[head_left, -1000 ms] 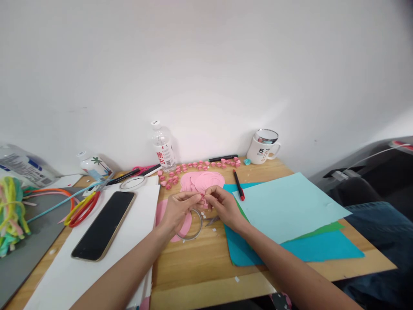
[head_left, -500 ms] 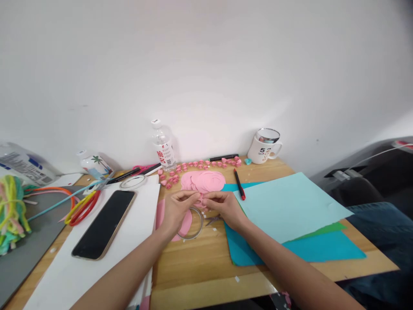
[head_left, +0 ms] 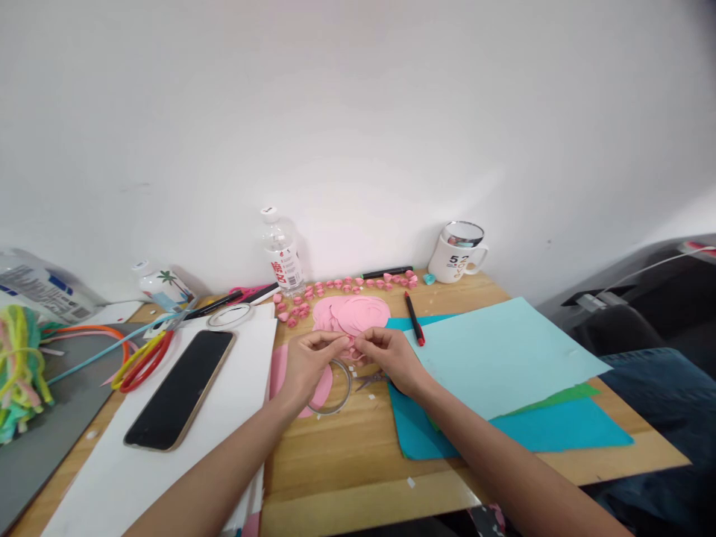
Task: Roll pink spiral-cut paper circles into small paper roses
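Pinched between the fingertips of both hands is a small piece of pink paper (head_left: 350,344), mostly covered by the fingers. My left hand (head_left: 309,363) grips it from the left, over a roll of tape (head_left: 347,395) and a pink paper sheet (head_left: 321,389). From the right, my right hand (head_left: 396,359) closes on it beside the blue paper. Just beyond the fingers lie overlapping pink paper circles (head_left: 363,315). Behind them run rows of small curled pink paper pieces (head_left: 337,284). Small scissors (head_left: 370,380) rest partly hidden below my right hand.
Left are a phone (head_left: 182,388) on white paper (head_left: 235,418), red-and-yellow-handled scissors (head_left: 146,362) and pipe cleaners (head_left: 22,365). A water bottle (head_left: 283,253) and mug (head_left: 456,257) stand by the wall. Right lie a red-black pen (head_left: 415,317), light blue paper (head_left: 503,358) and darker blue sheets (head_left: 564,434).
My fingers have shifted slightly around the pink paper, the right fingertips now more bent. Both hands stay in nearly the same place; the surrounding things have not moved.
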`<state>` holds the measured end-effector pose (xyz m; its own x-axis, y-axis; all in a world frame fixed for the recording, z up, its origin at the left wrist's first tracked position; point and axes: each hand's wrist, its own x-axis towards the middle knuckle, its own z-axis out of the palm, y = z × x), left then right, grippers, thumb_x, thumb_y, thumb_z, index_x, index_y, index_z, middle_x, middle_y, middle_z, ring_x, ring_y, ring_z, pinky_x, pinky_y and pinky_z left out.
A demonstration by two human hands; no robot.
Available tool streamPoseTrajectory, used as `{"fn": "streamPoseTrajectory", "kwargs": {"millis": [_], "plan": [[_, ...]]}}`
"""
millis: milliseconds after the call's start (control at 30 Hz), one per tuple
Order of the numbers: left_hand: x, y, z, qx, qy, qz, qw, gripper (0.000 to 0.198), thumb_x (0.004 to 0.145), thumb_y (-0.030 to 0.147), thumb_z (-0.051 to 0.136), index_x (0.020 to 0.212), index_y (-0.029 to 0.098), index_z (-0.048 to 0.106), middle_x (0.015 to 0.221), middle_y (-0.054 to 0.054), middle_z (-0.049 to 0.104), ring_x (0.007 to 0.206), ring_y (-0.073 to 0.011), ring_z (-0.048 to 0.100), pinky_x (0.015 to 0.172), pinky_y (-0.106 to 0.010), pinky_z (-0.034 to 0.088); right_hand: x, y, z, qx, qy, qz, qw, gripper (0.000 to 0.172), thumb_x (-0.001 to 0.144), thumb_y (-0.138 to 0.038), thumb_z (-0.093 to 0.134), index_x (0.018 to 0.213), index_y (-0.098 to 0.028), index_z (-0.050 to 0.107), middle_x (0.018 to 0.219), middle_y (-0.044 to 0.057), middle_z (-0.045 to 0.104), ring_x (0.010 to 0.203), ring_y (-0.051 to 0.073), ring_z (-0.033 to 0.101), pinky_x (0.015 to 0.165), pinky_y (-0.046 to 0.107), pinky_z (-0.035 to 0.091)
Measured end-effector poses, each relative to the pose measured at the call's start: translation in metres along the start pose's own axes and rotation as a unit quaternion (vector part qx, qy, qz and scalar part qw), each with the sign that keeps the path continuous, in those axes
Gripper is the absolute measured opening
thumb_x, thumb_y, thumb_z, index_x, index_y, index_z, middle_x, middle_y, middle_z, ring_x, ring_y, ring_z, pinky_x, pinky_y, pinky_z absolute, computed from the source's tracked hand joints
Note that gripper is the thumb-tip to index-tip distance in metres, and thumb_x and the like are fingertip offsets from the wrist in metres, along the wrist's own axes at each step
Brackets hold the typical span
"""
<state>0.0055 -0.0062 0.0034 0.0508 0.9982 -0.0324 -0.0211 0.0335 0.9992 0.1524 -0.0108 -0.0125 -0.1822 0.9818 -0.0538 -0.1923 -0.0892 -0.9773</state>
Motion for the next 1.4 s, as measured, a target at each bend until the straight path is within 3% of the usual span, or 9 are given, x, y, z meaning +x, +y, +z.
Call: {"fn": "streamPoseTrajectory", "kwargs": {"millis": [167,367,667,933,1200,1400], "plan": [[0.001,-0.001,-0.001,-0.004,0.023,0.005,1.000,0.017,0.056,0.025,0.073,0.067,0.013,0.070,0.065,-0.005,0.069,0.059,-0.0158,0.063,0.059,-0.024,0.050,0.000,0.001,0.001,-0.010,0.005,-0.004,1.000,0.029,0.064,-0.043,0.064,0.065,-0.014,0.061,0.063,0.001,0.061,0.053,0.010,0.055,0.056,0.025,0.049],[-0.001,-0.001,0.001,-0.027,-0.003,-0.001,1.000,0.019,0.057,0.026,0.073,0.069,0.012,0.068,0.065,-0.005,0.069,0.057,-0.0186,0.065,0.059,-0.029,0.053,0.001,0.007,0.002,-0.034,0.020,-0.056,0.998,0.029,0.068,-0.043,0.062,0.069,-0.014,0.063,0.067,0.003,0.062,0.058,0.013,0.057,0.057,0.027,0.049],[0.000,0.001,0.002,-0.026,-0.004,-0.005,1.000,0.018,0.058,0.024,0.072,0.070,0.012,0.068,0.064,-0.004,0.069,0.056,-0.0177,0.065,0.058,-0.027,0.052,-0.003,0.006,0.004,-0.064,0.050,-0.083,0.993,0.024,0.066,-0.038,0.065,0.072,-0.015,0.067,0.071,0.005,0.065,0.059,0.014,0.058,0.059,0.028,0.051],[-0.001,0.000,0.002,-0.031,-0.009,-0.019,0.999,0.020,0.056,0.024,0.073,0.071,0.013,0.068,0.068,-0.005,0.069,0.057,-0.0170,0.064,0.058,-0.026,0.052,-0.003,0.010,0.006,-0.047,0.057,-0.071,0.995,0.024,0.067,-0.038,0.064,0.074,-0.016,0.069,0.082,0.007,0.065,0.068,0.016,0.060,0.062,0.030,0.053],[-0.001,0.000,0.003,-0.027,-0.006,-0.015,1.000,0.020,0.057,0.025,0.073,0.072,0.013,0.069,0.068,-0.005,0.070,0.059,-0.0182,0.065,0.060,-0.028,0.052,-0.004,0.006,0.009,-0.012,0.065,-0.038,0.997,0.026,0.064,-0.039,0.065,0.071,-0.014,0.068,0.071,0.005,0.067,0.062,0.014,0.059,0.062,0.029,0.052],[-0.002,0.000,0.002,-0.015,-0.011,-0.011,1.000,0.020,0.058,0.024,0.072,0.075,0.012,0.069,0.072,-0.006,0.070,0.064,-0.0187,0.065,0.063,-0.028,0.053,-0.003,0.009,0.007,-0.019,0.067,-0.045,0.997,0.025,0.065,-0.038,0.064,0.072,-0.014,0.068,0.076,0.006,0.067,0.061,0.015,0.059,0.060,0.029,0.051]]}}
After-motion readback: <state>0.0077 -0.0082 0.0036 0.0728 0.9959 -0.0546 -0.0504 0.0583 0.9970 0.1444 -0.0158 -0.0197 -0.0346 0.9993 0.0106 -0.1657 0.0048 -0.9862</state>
